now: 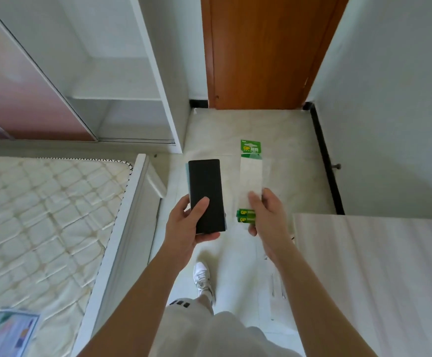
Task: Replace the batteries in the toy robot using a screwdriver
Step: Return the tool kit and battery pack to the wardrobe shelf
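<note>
Standing on pale floor tiles (235, 130), wooden door (258, 52) at 12 o'clock, mattress (42, 215) at 9. Left hand (186, 228) grips a black case (205, 195); right hand (266, 217) clasps a battery pack (251, 176).

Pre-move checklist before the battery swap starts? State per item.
1. Left hand grips black case: ok.
2. Right hand grips battery pack: ok.
3. Green batteries still in the pack: ok.
4. Screwdriver in view: not ok; may be inside the case, cannot tell.
5. Toy robot in view: not ok.
6. Free hand for tools: not ok, both full.
</note>
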`<action>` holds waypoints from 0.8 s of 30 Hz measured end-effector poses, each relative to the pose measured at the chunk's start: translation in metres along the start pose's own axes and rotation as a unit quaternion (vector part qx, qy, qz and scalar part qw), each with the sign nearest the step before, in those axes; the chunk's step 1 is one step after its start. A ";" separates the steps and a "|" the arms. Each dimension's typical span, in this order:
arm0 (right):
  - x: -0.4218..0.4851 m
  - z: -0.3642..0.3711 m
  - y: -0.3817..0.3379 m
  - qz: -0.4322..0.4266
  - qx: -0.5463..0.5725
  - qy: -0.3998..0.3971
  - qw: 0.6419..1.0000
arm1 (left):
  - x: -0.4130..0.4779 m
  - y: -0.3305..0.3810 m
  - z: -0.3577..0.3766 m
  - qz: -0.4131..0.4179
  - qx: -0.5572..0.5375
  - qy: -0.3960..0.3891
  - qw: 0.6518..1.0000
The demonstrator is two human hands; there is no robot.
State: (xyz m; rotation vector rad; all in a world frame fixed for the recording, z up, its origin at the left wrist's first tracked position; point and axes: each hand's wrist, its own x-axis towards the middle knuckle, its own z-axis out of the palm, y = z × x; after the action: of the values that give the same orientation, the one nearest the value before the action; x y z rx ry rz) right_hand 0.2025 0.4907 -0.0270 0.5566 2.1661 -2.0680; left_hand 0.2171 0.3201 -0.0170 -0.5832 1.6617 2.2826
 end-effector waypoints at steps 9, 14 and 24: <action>0.112 0.108 -0.048 0.019 -0.032 -0.037 0.999 | 0.117 0.079 -0.057 0.004 -0.037 0.022 0.999; 0.171 0.160 -0.076 0.008 -0.035 -0.049 0.998 | 0.178 0.122 -0.086 0.009 -0.042 0.036 0.998; 0.265 0.211 -0.105 0.010 -0.059 -0.091 0.994 | 0.266 0.166 -0.104 0.003 -0.073 0.082 0.994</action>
State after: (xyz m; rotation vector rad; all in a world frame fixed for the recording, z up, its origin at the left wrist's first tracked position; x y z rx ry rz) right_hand -0.1157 0.3338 -0.0271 0.3600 2.1507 -1.8828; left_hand -0.0726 0.1626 -0.0275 -0.8211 1.5750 2.4341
